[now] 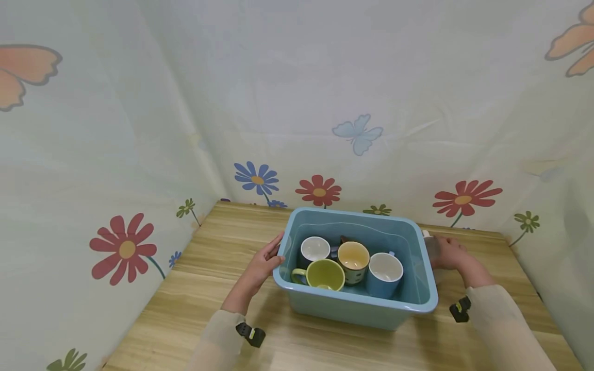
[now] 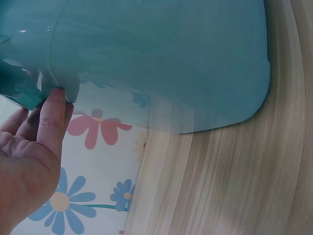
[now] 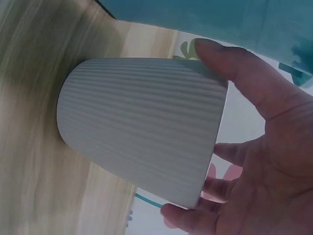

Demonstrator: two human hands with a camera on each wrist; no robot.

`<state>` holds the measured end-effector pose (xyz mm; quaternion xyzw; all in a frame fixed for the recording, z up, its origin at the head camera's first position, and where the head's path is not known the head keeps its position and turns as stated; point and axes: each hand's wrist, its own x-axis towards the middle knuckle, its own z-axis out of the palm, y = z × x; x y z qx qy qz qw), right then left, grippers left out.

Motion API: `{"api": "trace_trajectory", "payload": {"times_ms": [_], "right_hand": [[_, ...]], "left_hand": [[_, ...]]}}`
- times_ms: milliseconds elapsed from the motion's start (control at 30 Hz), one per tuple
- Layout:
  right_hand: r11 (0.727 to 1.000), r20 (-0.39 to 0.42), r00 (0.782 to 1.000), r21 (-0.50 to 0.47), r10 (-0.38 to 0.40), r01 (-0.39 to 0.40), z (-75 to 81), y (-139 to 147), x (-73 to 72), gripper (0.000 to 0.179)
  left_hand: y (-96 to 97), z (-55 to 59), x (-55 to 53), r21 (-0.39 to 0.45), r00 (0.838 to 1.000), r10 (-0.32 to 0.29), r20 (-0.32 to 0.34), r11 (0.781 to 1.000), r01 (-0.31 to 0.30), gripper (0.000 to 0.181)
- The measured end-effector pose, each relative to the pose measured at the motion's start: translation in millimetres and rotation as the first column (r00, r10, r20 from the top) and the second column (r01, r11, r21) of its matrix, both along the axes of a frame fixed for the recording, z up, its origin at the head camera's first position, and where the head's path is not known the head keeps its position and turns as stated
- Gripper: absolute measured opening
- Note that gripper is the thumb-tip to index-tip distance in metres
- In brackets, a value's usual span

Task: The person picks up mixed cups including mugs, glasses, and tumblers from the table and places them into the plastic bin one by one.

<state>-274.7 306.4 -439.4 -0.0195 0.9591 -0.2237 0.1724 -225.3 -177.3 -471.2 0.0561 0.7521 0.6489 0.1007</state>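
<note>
A light blue plastic tub [image 1: 343, 309] stands on the table with several mugs inside. My left hand [image 1: 261, 268] holds the tub's left rim, thumb on top and fingers beneath the lip in the left wrist view. Beyond the right wall, my right hand [image 1: 449, 253] grips a grey ribbed cup [image 3: 142, 117] around its mouth. That cup is upright and close beside the tub, and mostly hidden in the head view. In the tub are a yellow-green mug [image 1: 325, 273], a dark mug with white inside [image 1: 315, 249], a cream-lined patterned mug [image 1: 353, 257] and a blue mug [image 1: 384, 275].
The wood-grain table [image 1: 185, 309] runs back to a pale curtain [image 1: 287, 103] printed with flowers and butterflies. The curtain also encloses the left and right sides. Near the back edge, the tub stands close to the curtain.
</note>
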Motion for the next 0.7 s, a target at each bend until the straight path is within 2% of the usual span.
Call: {"api": "trace_trajectory", "payload": {"times_ms": [233, 467, 700], "right_hand": [[0.998, 0.044, 0.998, 0.055, -0.033, 0.031, 3.9, -4.7, -6.1, 0.103], [0.997, 0.045, 0.999, 0.074, 0.001, -0.005, 9.6, -4.3, -6.3, 0.100], [0.996, 0.065, 0.998, 0.089, -0.012, 0.006, 9.7, -3.9, -9.9, 0.097]], "left_hand": [[-0.4, 1.2, -0.5, 0.006, 1.000, 0.004, 0.002, 1.000, -0.004, 0.071], [-0.6, 0.9, 0.6, 0.005, 1.000, -0.008, -0.004, 1.000, 0.008, 0.071], [0.5, -1.4, 1.0, 0.004, 1.000, -0.012, -0.004, 1.000, 0.012, 0.070]]}}
